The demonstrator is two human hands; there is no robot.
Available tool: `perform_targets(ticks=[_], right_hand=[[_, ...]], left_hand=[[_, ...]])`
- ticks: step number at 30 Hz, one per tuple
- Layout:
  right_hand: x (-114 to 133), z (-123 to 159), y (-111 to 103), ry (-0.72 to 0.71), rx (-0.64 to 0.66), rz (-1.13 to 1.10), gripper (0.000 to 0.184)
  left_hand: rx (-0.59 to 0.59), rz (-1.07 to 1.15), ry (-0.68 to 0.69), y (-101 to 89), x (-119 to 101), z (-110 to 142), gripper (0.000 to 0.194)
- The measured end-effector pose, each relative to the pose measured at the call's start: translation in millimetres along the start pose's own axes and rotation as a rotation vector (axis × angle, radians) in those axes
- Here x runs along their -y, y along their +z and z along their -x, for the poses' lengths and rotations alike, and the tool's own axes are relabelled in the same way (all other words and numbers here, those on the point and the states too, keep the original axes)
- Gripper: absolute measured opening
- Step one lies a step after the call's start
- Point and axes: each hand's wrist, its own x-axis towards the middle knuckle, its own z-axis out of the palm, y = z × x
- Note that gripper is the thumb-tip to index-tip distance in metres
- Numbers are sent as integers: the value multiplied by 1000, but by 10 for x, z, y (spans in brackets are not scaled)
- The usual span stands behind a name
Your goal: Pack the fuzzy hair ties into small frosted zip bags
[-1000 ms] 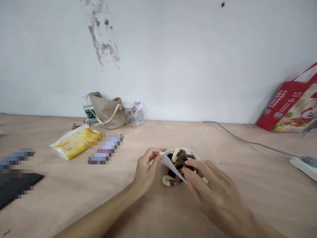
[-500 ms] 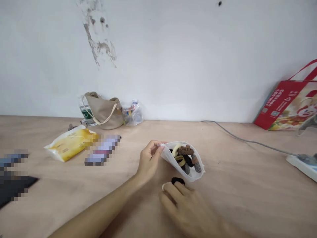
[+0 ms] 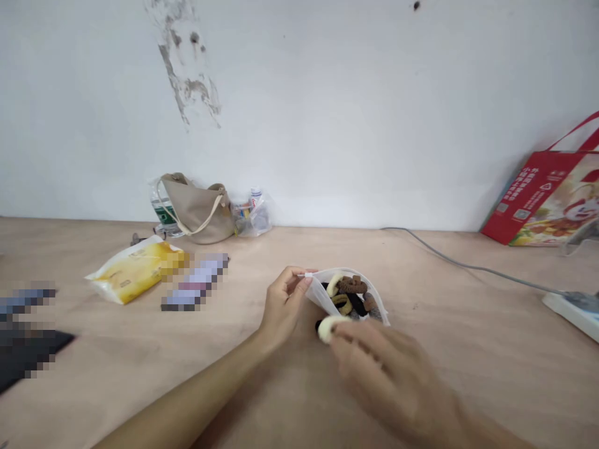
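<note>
Several ring-shaped fabric bands sit bunched inside a thin white pouch (image 3: 319,295), which lies near the middle of the tabletop with its rounded mouth gaping. Through the head camera I make out a thick, nubbly brown band (image 3: 352,285) at the far side of the heap, a ribbed olive band (image 3: 344,305) nearer, and a plush pale band (image 3: 333,285) on the left; black and grey ones are packed among them. The pouch looks matte and flexible, with a small white slider (image 3: 309,275) at its left corner.

My left hand (image 3: 282,305) has thumb and fingers closed on that corner, pinching it beside the slider. My right hand (image 3: 393,365), slightly blurred, is at the near edge of the mouth, its fingers bent in and gripping a fluffy cream band (image 3: 329,328) — a fat, soft loop, outside the pouch. Just behind it peeks a black band (image 3: 318,326); I cannot tell whether the fingers hold that too.

Far left, a smooth taupe handbag (image 3: 208,215) slumps near a glossy yellow-and-white packet (image 3: 143,269) — both well apart from the hands.
</note>
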Motion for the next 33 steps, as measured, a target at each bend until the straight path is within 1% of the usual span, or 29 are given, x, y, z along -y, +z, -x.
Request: perform_targets(ticks=[2, 3, 4, 5, 7, 8, 10, 11, 12, 13, 15, 18, 19, 20, 22, 23, 25, 27, 29, 31, 33], right_hand=[[-120, -35, -70, 111, -90, 111, 18], [-143, -36, -78, 134, -99, 133, 19], [-137, -26, -66, 124, -75, 128, 20], [-104, -6, -35, 89, -17, 99, 22], [12, 53, 79, 24, 140, 68, 23], [77, 87, 156, 27, 208, 104, 23], [189, 148, 316, 97, 298, 233, 31], [230, 172, 383, 123, 316, 278, 34], [261, 191, 429, 125, 318, 285, 33], [284, 203, 448, 102, 305, 258, 29], [309, 202, 399, 22, 255, 159, 20], [255, 131, 176, -37, 54, 52, 22], [200, 91, 97, -23, -42, 46, 24], [127, 48, 28, 5, -76, 46, 21], [-55, -24, -63, 96, -42, 83, 20], [-150, -39, -87, 133, 0, 89, 21], [-313, -5, -109, 174, 23, 54, 23], [-416, 126, -117, 188, -30, -41, 24], [-462, 316, -115, 227, -70, -118, 25], [-487, 494, -91, 286, -41, -149, 25], [-517, 594, -45, 313, 48, -170, 21]], left_hand=[[1, 4, -3, 2, 2, 2, 13], [-1, 5, -5, 5, 2, 1, 14], [-1, 3, -8, 9, 0, -2, 14], [-4, -1, -9, 14, -3, -6, 15], [-10, -10, -5, 28, -11, -14, 15], [-14, -12, -2, 34, -16, -18, 16], [-18, -14, 2, 47, -27, -23, 16], [-20, -15, -1, 52, -33, -24, 16], [-21, -15, -5, 55, -39, -23, 16], [-23, -14, -8, 57, -44, -22, 16], [-20, -12, -13, 54, -50, -19, 15], [-10, 8, -11, 37, -44, -12, 12], [-5, 19, -11, 29, -39, -9, 12], [-2, 29, -11, 22, -33, -7, 11], [-2, 38, -9, 11, -21, -5, 12], [-2, 38, -8, 7, -16, -4, 13], [-5, 42, -4, 4, -13, -4, 13], [-10, 51, -6, 2, -22, -7, 12], [-23, 55, -15, 2, -36, -14, 12], [-40, 55, -22, 3, -45, -26, 12], [-61, 55, -36, 7, -43, -35, 12]])
